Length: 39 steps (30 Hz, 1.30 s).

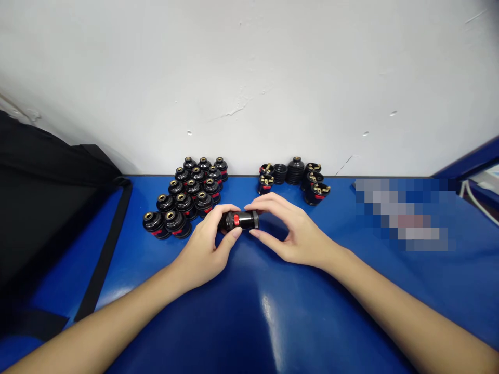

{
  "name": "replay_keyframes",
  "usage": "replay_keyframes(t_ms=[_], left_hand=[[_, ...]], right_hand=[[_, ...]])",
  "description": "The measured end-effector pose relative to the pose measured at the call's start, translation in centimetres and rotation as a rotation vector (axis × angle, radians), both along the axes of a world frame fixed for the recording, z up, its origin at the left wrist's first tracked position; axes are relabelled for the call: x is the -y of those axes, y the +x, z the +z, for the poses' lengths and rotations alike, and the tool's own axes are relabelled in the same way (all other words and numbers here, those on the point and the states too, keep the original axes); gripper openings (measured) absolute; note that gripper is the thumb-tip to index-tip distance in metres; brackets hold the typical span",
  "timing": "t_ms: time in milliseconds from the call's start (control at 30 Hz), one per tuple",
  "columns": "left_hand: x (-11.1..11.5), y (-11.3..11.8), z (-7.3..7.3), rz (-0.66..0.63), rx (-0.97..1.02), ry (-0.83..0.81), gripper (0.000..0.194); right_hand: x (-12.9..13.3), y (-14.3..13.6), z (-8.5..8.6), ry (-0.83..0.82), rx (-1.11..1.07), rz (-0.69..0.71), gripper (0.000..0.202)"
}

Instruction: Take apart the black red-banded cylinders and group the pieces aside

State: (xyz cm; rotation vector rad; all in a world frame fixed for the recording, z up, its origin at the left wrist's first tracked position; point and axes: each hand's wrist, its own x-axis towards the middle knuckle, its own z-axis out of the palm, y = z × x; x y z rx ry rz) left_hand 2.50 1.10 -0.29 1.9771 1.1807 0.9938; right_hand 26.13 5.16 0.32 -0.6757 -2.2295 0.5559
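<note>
Black plug (pixel 247 220): While it is held sideways over the blue table (pixel 202 327), its red tab (pixel 236 220) shows.
Left hand (pixel 206 244): fingers gripping its left end.
Right hand (pixel 302 234): fingers curved about the other end, grasp unclear.
Similar plugs (pixel 193 188): rows beyond the left hand.

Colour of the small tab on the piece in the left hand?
Red: the small tab on the black piece shows clearly in the head view.

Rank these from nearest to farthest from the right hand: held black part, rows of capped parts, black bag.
1. Held black part: just left of the right hand
2. Rows of capped parts: back left
3. Black bag: far left
</note>
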Motion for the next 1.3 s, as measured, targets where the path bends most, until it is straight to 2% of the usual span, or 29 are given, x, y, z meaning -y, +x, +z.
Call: replay_keyframes(t_ms=[133, 300, 433, 533, 633, 733, 867, 1000, 1133, 1300], left_hand=[[-0.03, 0.06, -0.06, -0.015, -0.004, 0.002, 0.026], [-0.06, 0.05, -0.15, -0.018, -0.017, 0.03, 0.027], [-0.22, 0.04, -0.21, 0.0, -0.011, 0.032, 0.027], [-0.2, 0.01, -0.3, -0.003, -0.011, 0.036, 0.029], [-0.18, -0.06, -0.42, -0.014, -0.017, 0.048, 0.029], [-0.34, -0.14, -0.56, -0.02, -0.02, 0.063, 0.029], [-0.53, -0.17, -0.67, -0.019, -0.014, 0.066, 0.03], [-0.46, -0.18, -0.77, -0.016, -0.012, 0.064, 0.03], [-0.47, -0.23, -0.86, -0.016, -0.019, 0.068, 0.03], [-0.53, -0.18, -0.76, -0.024, -0.008, 0.05, 0.03]], right_hand=[[0.11, -0.12, -0.25, -0.03, 0.04, 0.0, 0.047], [-0.31, 0.08, -0.54, 0.0, 0.12, -0.063, 0.03], [-0.25, 0.03, -0.36, 0.022, 0.042, -0.005, 0.037], [-0.08, -0.08, -0.35, 0.019, 0.042, -0.034, 0.042], [-0.18, -0.06, -0.55, 0.024, 0.103, -0.074, 0.032], [-0.46, 0.0, -0.71, 0.068, 0.103, -0.054, 0.028], [-0.47, -0.07, -0.6, 0.074, 0.073, -0.016, 0.034], [-0.21, -0.07, -0.39, 0.069, 0.12, -0.071, 0.043], [-0.38, 0.15, -0.37, 0.082, 0.18, -0.101, 0.028], [-0.51, 0.2, -0.34, 0.116, 0.113, -0.047, 0.031]])
